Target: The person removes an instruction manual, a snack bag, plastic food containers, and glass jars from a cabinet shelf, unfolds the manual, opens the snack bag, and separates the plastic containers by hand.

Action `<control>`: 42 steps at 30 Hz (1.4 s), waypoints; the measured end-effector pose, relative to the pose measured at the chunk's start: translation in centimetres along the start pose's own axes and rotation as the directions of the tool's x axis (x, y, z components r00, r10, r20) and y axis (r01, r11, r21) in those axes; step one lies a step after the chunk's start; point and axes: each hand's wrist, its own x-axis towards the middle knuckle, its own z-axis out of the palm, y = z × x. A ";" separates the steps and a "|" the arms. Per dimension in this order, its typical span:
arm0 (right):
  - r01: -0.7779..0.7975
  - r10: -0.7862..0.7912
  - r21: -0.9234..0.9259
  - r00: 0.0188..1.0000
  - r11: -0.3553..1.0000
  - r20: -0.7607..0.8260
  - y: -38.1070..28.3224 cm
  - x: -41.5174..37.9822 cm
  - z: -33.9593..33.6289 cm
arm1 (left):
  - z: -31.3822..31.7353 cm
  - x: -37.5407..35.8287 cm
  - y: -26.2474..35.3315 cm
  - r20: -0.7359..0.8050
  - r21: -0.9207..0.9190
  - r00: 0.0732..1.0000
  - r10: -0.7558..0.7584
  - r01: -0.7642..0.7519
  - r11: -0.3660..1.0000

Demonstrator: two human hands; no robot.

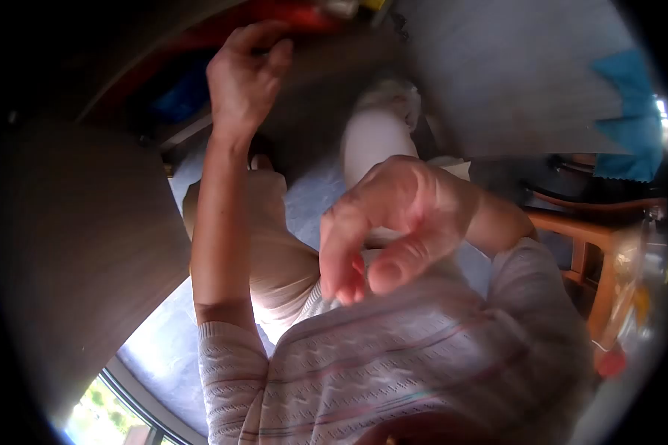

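Note:
My left hand [246, 78] is stretched out at the top left, with fingers curled and thumb close to them. It is at the edge of a dark compartment, beside a red item [297, 16]. Whatever its fingers may hold is too small or hidden to make out. My right hand [404, 226] is raised near the camera in front of my chest, blurred. Its fingers are bent, with a gap between them and the thumb, and nothing shows in it. A blue item [177, 100] lies in shadow, left of my left wrist.
A wooden panel [82, 245] stands on the left and a grey-brown surface [512, 67] at the upper right, with a teal cloth [627, 119] over its edge. An orange wooden chair [586, 233] is at the right. Below are my legs and the grey floor [308, 204]; a window [107, 415] shows lower left.

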 end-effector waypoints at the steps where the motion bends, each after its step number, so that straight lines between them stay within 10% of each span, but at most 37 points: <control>1: 0.023 -0.022 -0.005 0.998 1.000 0.051 -0.5 0.4 0.1 | 1.2 0.4 -0.4 0.027 0.032 1.000 0.009 -0.010 0.999; 5: 0.079 -0.088 0.105 0.992 0.991 0.085 -2.3 1.8 0.3 | 2.5 1.1 -2.1 0.172 0.431 0.978 0.115 -0.180 0.884; 24: 0.289 -0.293 0.252 0.956 0.924 -0.024 -2.7 -3.2 -0.2 | 7.1 3.8 -0.2 0.405 0.362 0.915 -0.006 -0.154 0.920; 30: 0.156 -0.070 0.279 0.953 0.948 -0.296 -3.0 -7.8 -0.6 | 8.5 4.4 -0.3 0.482 0.381 0.876 0.024 -0.234 0.894; 35: 0.135 0.010 0.167 0.749 0.977 -0.662 -1.1 -15.5 -1.9 | 10.1 4.8 -0.8 0.533 0.257 0.830 0.166 -0.346 0.902; 42: 0.013 -0.273 -0.278 -0.161 0.960 -0.949 -6.2 -29.8 5.4 | 12.0 5.6 -4.0 0.581 0.257 0.802 0.141 -0.345 0.903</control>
